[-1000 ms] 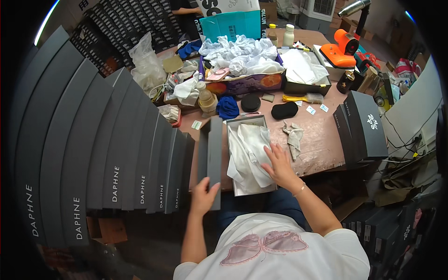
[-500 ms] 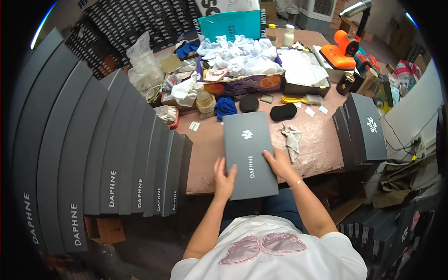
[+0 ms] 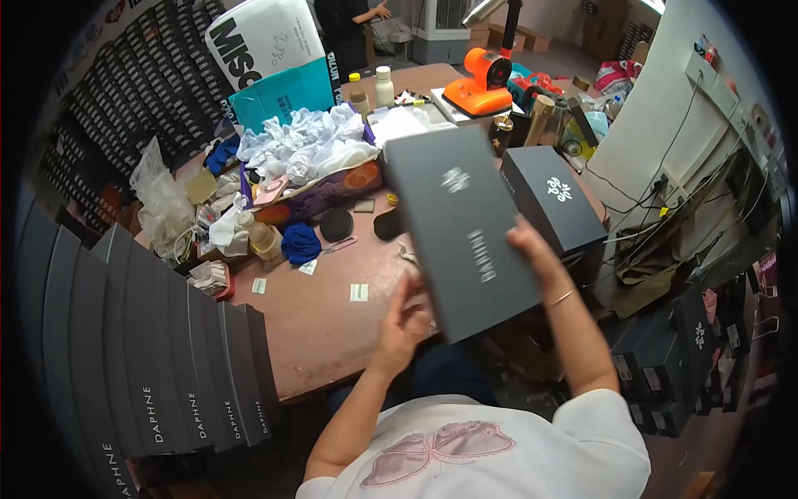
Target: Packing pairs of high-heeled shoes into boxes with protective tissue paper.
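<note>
Dark-grey cardboard box [image 3: 465, 241] slants at the centre of the frame, above the table [image 3: 320, 337]. The right hand [image 3: 539, 256] grips its right edge, probably bearing most weight. The left hand [image 3: 405, 323] has fingers loosely parted beside its left edge, perhaps for steadying; contact is unclear. Lower left, piled boxes [image 3: 170, 358] presumably save room.
</note>
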### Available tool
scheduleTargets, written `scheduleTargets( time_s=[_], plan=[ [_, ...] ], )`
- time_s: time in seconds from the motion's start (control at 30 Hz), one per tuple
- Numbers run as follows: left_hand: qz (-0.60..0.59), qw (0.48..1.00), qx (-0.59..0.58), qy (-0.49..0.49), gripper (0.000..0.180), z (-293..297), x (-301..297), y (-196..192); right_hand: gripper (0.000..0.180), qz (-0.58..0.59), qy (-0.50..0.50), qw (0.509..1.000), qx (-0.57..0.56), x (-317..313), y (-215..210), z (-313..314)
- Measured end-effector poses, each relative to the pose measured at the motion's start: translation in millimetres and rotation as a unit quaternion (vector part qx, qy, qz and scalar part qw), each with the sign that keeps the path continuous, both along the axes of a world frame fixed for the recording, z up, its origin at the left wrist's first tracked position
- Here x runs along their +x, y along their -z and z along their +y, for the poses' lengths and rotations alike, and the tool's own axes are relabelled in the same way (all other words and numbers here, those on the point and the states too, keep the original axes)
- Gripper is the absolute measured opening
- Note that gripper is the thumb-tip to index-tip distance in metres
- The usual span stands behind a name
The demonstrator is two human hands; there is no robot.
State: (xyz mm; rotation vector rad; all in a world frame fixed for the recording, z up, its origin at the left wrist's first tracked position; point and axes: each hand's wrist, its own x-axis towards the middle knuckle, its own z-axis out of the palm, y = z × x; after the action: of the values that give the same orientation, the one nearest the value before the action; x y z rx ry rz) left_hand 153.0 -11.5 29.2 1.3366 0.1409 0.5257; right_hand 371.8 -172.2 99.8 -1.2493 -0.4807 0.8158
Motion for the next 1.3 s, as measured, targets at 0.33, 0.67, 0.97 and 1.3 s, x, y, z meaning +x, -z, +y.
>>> scheduleTargets(
  time_s=[0.33,0.67,0.97,1.3],
  plan=[
    [0.163,0.955,0.244,0.038,0.05,-28.8,-55.4,31.3,0.054,-0.52,0.053,0.697,-0.492,297.1,-12.5,-158.5],
    [0.203,0.902,0.325,-0.199,0.05,1.4,-177.1,4.3,0.078,-0.785,-0.071,0.596,0.157,-183.2,-227.5,166.8],
    [0.165,0.908,0.343,-0.172,0.051,1.2,-169.8,-5.1,0.053,-0.837,0.037,0.252,0.485,-399.0,-325.4,209.6],
    [-0.227,0.919,0.084,-0.31,0.071,50.5,-158.5,-111.8,0.072,-0.782,0.083,0.448,0.424,-163.3,-226.7,162.7]
  ],
)
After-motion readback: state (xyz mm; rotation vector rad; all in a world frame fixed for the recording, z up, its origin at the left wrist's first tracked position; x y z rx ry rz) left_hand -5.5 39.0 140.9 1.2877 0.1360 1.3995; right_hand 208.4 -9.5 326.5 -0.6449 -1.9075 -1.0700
